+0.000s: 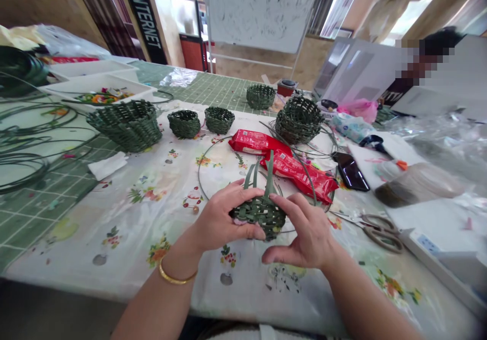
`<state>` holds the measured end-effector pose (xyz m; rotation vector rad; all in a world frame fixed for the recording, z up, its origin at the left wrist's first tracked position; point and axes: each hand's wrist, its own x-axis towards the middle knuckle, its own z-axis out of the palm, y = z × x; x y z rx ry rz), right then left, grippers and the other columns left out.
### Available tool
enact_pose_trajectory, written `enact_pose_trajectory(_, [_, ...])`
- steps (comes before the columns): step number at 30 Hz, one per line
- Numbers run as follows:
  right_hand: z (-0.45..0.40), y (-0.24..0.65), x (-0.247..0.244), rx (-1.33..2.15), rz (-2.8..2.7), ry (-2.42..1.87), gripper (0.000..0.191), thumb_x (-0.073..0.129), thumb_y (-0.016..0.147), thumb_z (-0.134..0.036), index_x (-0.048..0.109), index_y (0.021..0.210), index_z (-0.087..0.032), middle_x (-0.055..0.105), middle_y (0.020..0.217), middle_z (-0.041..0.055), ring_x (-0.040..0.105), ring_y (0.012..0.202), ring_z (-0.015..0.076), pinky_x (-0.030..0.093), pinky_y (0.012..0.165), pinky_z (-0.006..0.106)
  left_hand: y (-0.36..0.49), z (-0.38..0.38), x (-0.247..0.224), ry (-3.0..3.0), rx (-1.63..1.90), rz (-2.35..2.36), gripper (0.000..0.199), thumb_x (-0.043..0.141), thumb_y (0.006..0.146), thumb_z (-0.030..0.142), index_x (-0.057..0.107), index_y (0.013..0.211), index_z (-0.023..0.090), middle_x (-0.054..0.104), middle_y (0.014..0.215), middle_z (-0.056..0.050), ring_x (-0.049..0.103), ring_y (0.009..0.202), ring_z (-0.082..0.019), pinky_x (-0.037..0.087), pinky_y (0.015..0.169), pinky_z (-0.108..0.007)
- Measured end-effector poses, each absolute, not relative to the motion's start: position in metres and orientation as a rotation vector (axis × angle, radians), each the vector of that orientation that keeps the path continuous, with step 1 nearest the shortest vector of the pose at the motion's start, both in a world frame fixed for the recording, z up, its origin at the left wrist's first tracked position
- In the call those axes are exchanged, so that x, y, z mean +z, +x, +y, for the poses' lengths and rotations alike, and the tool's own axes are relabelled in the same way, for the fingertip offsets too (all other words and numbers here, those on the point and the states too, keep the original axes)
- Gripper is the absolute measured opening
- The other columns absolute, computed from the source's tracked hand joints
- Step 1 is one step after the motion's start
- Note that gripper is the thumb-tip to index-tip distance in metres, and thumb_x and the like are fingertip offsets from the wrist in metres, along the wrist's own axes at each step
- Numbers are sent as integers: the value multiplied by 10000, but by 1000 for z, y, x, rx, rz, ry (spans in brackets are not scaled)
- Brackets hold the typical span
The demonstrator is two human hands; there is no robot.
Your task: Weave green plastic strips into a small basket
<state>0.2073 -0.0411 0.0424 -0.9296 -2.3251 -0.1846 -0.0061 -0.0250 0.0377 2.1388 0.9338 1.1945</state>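
Note:
A small dark green woven basket is held just above the cloth near the table's front. My left hand grips its left side, thumb low across the front and fingers along the top. Several flat green strips stand up from the weave. My right hand is at the basket's right side, its index fingertip touching the top edge by a strip. The right thumb is stretched out, apart from the basket. The basket's far side is hidden.
Red packets and a loop of green cord lie beyond my hands. Scissors and a phone are to the right. Finished-looking baskets stand farther back. Coiled cord lies left, and a person sits back right.

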Motion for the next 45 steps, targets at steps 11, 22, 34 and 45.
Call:
enact_pose_trajectory(11, [-33,209,34,-135,-2290,-885,613,541,820,-552,420,1229,-112,660,791,78,629,641,183,441,510,266,8,-26,33,2285,1521,886,580,730,656,487,558,1108,166,688,931,-89,657,881,-229,351,1072,-504])
enact_pose_trajectory(22, [-37,202,29,-143,-2172,-861,636,538,808,-589,455,1244,-133,673,701,53,630,566,179,453,486,264,8,-28,33,2412,1447,1047,451,577,759,577,532,981,187,653,823,-50,625,815,-216,305,1044,-498])
enact_pose_trajectory(34, [-37,199,22,-52,-2115,-815,477,599,792,-534,496,1105,-190,616,644,11,578,521,154,429,485,253,15,-34,31,2286,1516,1154,343,514,820,499,495,964,189,611,807,-53,595,777,-210,361,966,-478])
enact_pose_trajectory(45, [-37,198,23,-59,-2144,-764,463,614,787,-514,469,1079,-185,556,588,-14,509,481,131,387,475,242,12,-37,17,2093,1736,1029,219,374,899,361,519,916,198,596,810,-59,593,849,-216,369,949,-478])
